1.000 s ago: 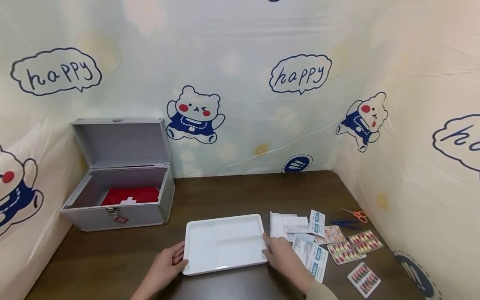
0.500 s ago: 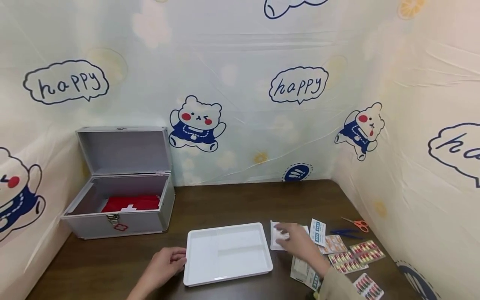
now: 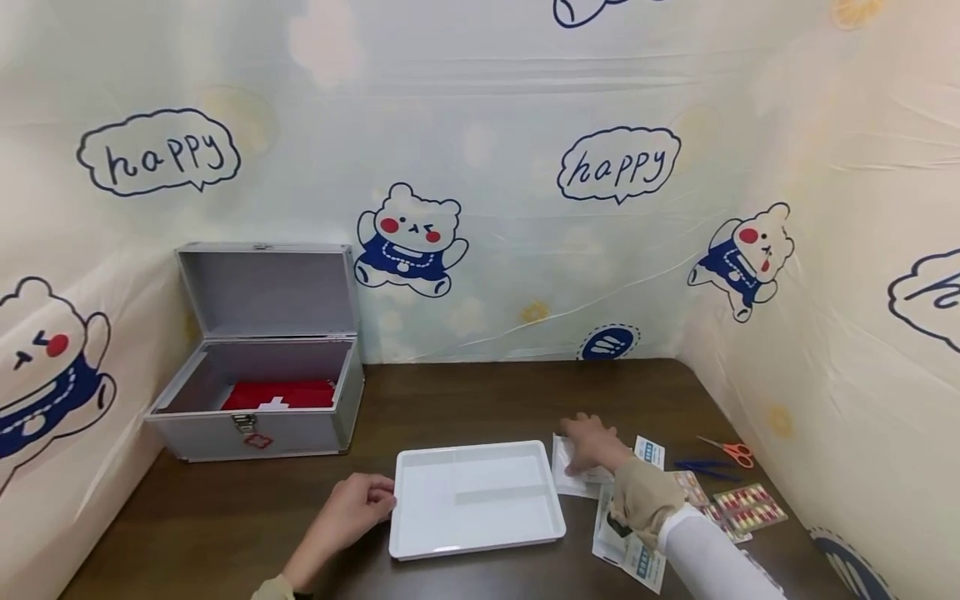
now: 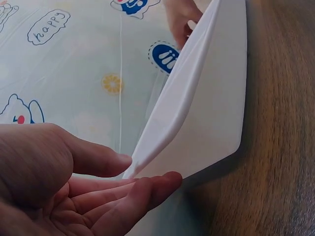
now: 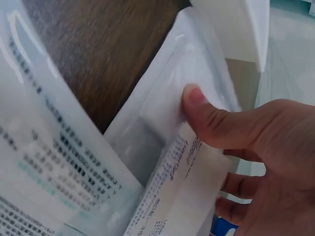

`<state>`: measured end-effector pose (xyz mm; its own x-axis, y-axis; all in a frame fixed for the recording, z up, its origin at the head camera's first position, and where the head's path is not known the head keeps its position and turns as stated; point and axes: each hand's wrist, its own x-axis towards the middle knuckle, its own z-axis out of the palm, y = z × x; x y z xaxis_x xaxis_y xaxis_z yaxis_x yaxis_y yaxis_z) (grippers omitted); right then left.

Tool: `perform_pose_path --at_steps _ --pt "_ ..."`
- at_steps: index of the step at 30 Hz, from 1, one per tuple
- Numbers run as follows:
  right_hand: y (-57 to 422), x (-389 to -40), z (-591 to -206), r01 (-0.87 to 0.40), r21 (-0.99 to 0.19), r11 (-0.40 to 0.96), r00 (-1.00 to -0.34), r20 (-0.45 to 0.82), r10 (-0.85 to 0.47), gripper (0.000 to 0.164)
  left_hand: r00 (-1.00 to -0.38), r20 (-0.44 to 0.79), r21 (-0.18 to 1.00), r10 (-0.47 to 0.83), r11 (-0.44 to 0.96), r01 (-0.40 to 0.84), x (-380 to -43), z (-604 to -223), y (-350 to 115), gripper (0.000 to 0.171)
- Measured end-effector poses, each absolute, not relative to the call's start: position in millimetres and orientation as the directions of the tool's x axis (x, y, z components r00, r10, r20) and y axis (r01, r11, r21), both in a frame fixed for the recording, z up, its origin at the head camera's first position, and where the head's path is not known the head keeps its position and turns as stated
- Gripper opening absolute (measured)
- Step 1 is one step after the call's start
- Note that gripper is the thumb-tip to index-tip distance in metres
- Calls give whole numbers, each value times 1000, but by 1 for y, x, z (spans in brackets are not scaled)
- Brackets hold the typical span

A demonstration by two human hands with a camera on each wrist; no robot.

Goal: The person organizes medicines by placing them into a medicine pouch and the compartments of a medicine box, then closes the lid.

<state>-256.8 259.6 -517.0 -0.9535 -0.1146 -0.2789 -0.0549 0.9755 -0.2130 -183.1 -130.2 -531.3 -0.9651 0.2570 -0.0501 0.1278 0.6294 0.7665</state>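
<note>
A shallow white tray (image 3: 471, 492) lies at the middle front of the table. My left hand (image 3: 352, 510) holds its left edge; in the left wrist view the thumb lies at the rim with the fingers under it. Right of the tray, my right hand (image 3: 594, 443) is over a white sealed packet (image 5: 165, 101). In the right wrist view its thumb presses on that packet and the fingers reach behind the far edge. A smaller printed packet (image 5: 184, 189) overlaps the sealed one under the hand. The right forearm hides part of the items below it.
An open silver case (image 3: 255, 433) with a red pouch (image 3: 285, 394) inside stands at the back left. On the right lie orange-handled scissors (image 3: 738, 453), blue tweezers-like tools (image 3: 705, 469), capsule blister packs (image 3: 750, 507) and blue-and-white printed packets (image 3: 647, 567).
My right hand has left the tray's right edge and moved right and back onto the white packets. The left hand stays at the tray's left edge.
</note>
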Motion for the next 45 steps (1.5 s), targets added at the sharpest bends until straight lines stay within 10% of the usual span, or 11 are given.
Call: perform_pose_path --at_steps 16,34,45 --pt "282 -267 -469 -259 -469 844 -940 322 -109 21 -973 1 745 231 649 154 -179 -526 -127 18" --pt "133 -243 -466 -403 -640 654 -852 2 -524 11 -970 -25 806 243 579 125 -178 -525 -129 16" --pt "70 -240 -493 -540 -435 721 -803 8 -596 19 -972 -17 798 233 590 128 -176 -524 -127 16"
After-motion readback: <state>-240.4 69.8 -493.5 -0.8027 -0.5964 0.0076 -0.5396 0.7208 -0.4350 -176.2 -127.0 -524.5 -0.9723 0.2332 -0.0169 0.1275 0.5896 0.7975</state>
